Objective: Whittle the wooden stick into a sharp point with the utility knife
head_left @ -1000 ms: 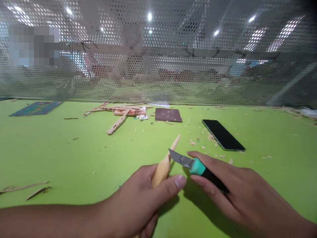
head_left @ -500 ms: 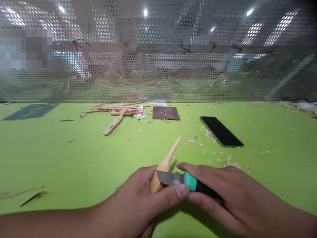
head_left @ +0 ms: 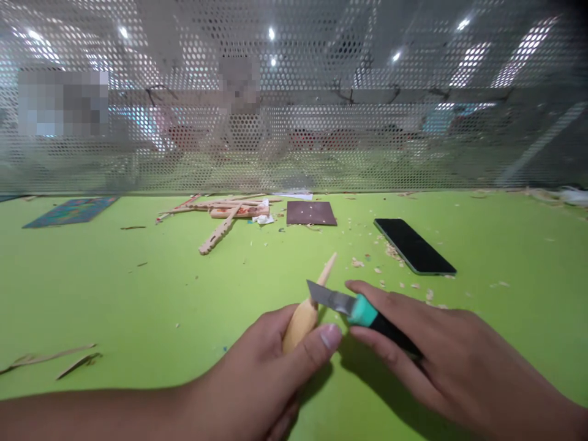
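Observation:
My left hand (head_left: 266, 380) grips a pale wooden piece (head_left: 307, 306) with a thick rounded body and a thin tapered tip that points away from me. A carving knife (head_left: 356, 309) with a teal collar and a black handle is in my right hand (head_left: 441, 361). Its grey blade lies across the wood where the body narrows to the tip. My left thumb sits just below the blade, near the teal collar. Both hands hover low over the green table (head_left: 138, 294).
A black phone (head_left: 414, 246) lies face up to the right, with wood shavings (head_left: 390, 269) scattered around it. A brown sandpaper sheet (head_left: 311, 213) and a heap of wooden sticks (head_left: 220, 214) lie further back. A perforated metal screen (head_left: 294, 122) closes the far edge. Long slivers (head_left: 55, 358) lie at left.
The knife blade went down the wood towards my left hand, then slid back up towards the narrow tip. My left hand kept its hold on the wood.

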Tool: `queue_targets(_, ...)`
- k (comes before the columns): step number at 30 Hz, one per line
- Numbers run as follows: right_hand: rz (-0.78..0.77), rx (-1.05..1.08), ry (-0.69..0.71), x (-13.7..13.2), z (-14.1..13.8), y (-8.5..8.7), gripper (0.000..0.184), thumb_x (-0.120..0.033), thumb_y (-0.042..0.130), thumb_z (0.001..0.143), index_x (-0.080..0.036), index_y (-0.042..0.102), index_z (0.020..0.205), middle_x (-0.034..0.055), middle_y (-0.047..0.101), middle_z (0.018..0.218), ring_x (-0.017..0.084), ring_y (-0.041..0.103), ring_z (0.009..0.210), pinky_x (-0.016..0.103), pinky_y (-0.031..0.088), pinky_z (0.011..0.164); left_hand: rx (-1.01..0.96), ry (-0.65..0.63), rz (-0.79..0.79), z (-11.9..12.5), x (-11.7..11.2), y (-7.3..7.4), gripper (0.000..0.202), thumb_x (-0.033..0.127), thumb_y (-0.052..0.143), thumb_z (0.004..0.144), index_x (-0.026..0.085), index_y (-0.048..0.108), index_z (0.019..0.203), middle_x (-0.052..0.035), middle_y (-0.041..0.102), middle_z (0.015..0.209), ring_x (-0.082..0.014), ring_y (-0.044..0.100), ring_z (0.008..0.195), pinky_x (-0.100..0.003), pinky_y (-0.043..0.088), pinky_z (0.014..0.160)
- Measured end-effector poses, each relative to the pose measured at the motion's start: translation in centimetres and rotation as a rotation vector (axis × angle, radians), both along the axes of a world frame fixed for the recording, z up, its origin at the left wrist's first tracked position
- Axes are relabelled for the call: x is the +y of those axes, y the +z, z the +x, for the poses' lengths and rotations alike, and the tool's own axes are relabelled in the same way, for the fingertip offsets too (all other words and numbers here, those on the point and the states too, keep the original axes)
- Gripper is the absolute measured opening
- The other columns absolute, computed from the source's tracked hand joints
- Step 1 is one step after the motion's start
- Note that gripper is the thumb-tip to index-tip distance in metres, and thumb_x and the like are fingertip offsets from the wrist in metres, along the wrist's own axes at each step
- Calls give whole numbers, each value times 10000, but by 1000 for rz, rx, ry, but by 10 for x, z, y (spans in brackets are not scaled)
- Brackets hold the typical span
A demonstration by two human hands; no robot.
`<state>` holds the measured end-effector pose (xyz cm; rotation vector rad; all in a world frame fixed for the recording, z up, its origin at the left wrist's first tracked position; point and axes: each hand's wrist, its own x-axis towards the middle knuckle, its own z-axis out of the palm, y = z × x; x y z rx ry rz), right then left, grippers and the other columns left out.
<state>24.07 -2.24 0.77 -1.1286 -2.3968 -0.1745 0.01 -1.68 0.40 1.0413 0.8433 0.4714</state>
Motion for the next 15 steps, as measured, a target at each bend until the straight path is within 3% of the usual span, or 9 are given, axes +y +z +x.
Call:
queue_targets(6,-171,1,82,9,7,4,437,-408,385,1169,-152,684,1359,130,863,1118,286,853,817,400,694,627,-56,-21,-11,-2,2,-2,408,609,647,1040,217,549,1099,127,478,458,-60,416,351,-94,397,370)
queue_targets(10,-277,-13,150,8,5,5,390,-382,445,1153,-173,671,1392,112,855,1174,273,851,878,392,689,687,-74,-25,-74,-1,5,1,469,585,792,944,216,575,1136,149,450,480,-44,361,335,-106,431,358)
queue_targets(15,-317,-24,168,5,1,5,361,-378,461,1150,-188,660,1383,69,863,1052,238,832,782,363,670,649,-17,-20,-101,-1,6,5,490,571,861,877,223,578,1075,154,430,464,-48,356,329,-100,393,335)
